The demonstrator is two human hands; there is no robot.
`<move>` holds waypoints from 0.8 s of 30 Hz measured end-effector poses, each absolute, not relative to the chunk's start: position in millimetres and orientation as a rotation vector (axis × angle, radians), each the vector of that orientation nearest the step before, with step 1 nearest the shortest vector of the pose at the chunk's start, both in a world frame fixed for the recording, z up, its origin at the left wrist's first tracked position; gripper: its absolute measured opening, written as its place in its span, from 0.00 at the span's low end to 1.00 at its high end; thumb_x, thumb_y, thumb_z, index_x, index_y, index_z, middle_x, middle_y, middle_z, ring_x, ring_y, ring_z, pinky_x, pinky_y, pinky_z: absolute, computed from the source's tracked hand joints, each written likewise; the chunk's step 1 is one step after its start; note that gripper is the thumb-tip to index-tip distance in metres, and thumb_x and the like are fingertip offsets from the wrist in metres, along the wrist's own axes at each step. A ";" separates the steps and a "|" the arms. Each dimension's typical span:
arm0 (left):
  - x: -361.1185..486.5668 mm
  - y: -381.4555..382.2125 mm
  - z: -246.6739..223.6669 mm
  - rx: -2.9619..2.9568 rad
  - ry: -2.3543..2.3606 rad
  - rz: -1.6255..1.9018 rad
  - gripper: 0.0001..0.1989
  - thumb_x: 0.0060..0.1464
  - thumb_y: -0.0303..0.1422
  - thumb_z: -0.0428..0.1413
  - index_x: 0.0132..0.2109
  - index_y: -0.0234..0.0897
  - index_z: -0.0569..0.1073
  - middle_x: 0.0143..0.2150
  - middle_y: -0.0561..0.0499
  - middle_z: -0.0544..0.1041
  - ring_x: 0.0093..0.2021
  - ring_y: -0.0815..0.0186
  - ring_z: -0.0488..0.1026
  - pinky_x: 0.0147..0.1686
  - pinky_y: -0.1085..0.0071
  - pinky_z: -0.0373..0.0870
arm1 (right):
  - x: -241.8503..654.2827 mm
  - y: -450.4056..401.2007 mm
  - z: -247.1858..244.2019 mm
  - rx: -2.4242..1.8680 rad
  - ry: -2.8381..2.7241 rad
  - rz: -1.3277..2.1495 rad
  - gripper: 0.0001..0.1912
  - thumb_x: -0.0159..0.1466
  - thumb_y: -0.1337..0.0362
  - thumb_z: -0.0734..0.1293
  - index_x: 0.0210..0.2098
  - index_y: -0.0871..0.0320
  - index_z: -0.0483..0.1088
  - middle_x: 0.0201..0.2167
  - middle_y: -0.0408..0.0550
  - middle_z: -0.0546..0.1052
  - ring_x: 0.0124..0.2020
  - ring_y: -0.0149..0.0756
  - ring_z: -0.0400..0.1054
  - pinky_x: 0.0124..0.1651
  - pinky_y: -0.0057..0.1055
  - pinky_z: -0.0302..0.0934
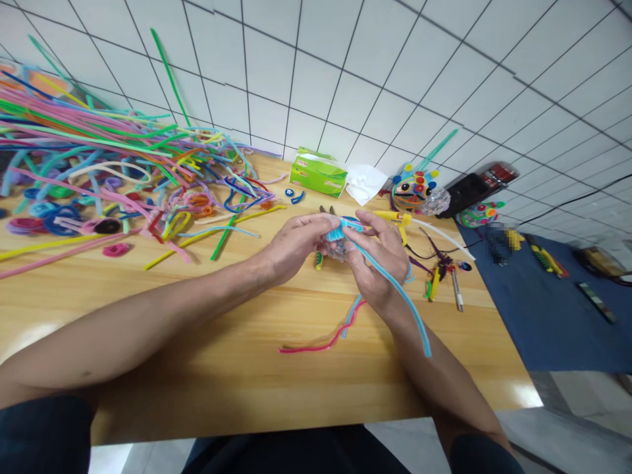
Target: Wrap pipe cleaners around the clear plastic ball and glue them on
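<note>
Both hands meet over the middle of the table. My left hand [295, 245] is closed, thumb on top, on a small craft piece [336, 232] wound with light-blue pipe cleaner; clear plastic shows below it. From the other side, my right hand [378, 260] pinches the light-blue pipe cleaner [407, 306], whose long free end curves over the hand toward the right forearm. A red pipe cleaner [316, 349] and another blue length trail onto the wood below. The fingers hide most of the piece. Pliers [318, 261] lie partly hidden behind the hands.
A heap of coloured pipe cleaners [108, 151] covers the left side. Behind stand a green tissue box [318, 172] and a decorated craft figure [415, 189]. A yellow glue gun [397, 220] and a pen [457, 291] lie right, beside a blue mat [548, 309].
</note>
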State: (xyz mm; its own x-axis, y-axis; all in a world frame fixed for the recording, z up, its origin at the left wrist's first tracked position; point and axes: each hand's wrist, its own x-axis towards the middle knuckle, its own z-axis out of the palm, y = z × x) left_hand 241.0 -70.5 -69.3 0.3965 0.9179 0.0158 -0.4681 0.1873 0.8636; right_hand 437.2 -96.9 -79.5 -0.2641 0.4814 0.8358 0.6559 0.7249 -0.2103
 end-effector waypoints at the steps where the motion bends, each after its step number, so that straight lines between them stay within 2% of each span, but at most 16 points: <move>1: 241.0 -70.8 -69.5 0.941 0.590 1.058 0.17 0.51 0.46 0.74 0.33 0.37 0.82 0.32 0.50 0.79 0.32 0.67 0.72 0.32 0.70 0.68 | 437.3 -96.8 -79.7 -0.870 -1.925 -0.217 0.17 0.73 0.66 0.72 0.56 0.44 0.85 0.63 0.53 0.84 0.59 0.51 0.81 0.56 0.53 0.80; 10: 240.3 -69.7 -74.2 0.931 0.530 1.065 0.21 0.50 0.49 0.78 0.36 0.36 0.85 0.34 0.50 0.82 0.33 0.68 0.74 0.33 0.72 0.69 | 438.3 -95.8 -79.4 -0.832 -1.961 -0.315 0.18 0.73 0.69 0.71 0.58 0.47 0.84 0.64 0.55 0.83 0.59 0.50 0.81 0.55 0.50 0.81; 15: 239.4 -67.4 -74.8 0.919 0.501 1.032 0.22 0.49 0.49 0.78 0.35 0.34 0.85 0.33 0.49 0.82 0.33 0.68 0.76 0.33 0.73 0.69 | 443.7 -94.0 -81.8 -0.940 -2.000 -0.411 0.18 0.71 0.67 0.71 0.57 0.47 0.85 0.64 0.54 0.83 0.59 0.52 0.81 0.55 0.49 0.81; 20: 239.7 -66.6 -73.0 0.872 0.546 1.034 0.22 0.46 0.47 0.79 0.33 0.34 0.83 0.31 0.50 0.80 0.31 0.69 0.73 0.31 0.73 0.68 | 443.2 -91.5 -79.4 -0.805 -2.033 -0.385 0.21 0.72 0.71 0.68 0.58 0.45 0.83 0.63 0.54 0.83 0.59 0.51 0.81 0.55 0.49 0.80; 22: 240.4 -67.0 -71.6 0.896 0.579 1.060 0.21 0.47 0.46 0.79 0.31 0.35 0.82 0.29 0.51 0.79 0.30 0.69 0.72 0.31 0.73 0.67 | 441.0 -93.4 -76.3 -0.802 -1.951 -0.282 0.19 0.74 0.71 0.66 0.57 0.47 0.82 0.59 0.54 0.84 0.58 0.48 0.81 0.54 0.47 0.80; 24: 241.1 -68.1 -70.0 0.938 0.610 1.099 0.21 0.48 0.47 0.77 0.30 0.35 0.81 0.29 0.52 0.78 0.30 0.69 0.71 0.32 0.72 0.68 | 437.7 -97.1 -71.9 -0.914 -1.803 -0.051 0.11 0.74 0.66 0.68 0.52 0.50 0.81 0.50 0.53 0.86 0.50 0.45 0.82 0.49 0.43 0.79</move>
State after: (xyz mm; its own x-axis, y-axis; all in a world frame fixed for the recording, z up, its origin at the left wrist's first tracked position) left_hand 241.1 -68.1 -70.0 0.3591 0.9328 0.0293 -0.4688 0.1531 0.8699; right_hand 437.7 -97.1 -71.9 -0.1429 0.5560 0.8188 0.6013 0.7059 -0.3744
